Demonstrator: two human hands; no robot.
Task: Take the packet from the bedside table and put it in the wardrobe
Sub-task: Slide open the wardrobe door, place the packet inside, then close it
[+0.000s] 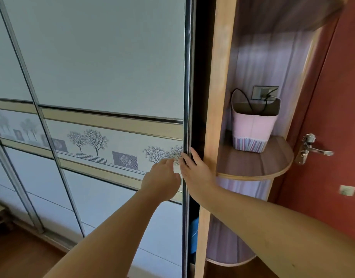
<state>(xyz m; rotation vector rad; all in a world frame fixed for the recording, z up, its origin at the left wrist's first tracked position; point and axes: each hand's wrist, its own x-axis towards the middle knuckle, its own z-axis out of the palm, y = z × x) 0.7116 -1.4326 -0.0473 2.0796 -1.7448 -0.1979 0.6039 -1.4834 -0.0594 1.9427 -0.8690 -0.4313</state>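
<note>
The wardrobe's sliding door (pixel 104 63) fills the left and middle of the head view, pale grey with a band of printed trees. A narrow dark gap (pixel 198 97) shows between the door's metal edge and the wooden side post (pixel 220 97). My right hand (pixel 194 171) lies on that metal edge, fingers reaching into the gap. My left hand (pixel 162 179) rests against the door panel just left of the edge, fingers loosely curled and holding nothing. No packet is in view. Something blue (pixel 193 235) shows low inside the gap.
Rounded wooden corner shelves (pixel 258 163) stand right of the wardrobe, with a pink fabric basket (pixel 252 127) and a black cable plugged into a wall socket (pixel 264 93). A red door (pixel 333 97) with a metal handle (pixel 313 149) is at far right. Wood floor lies lower left.
</note>
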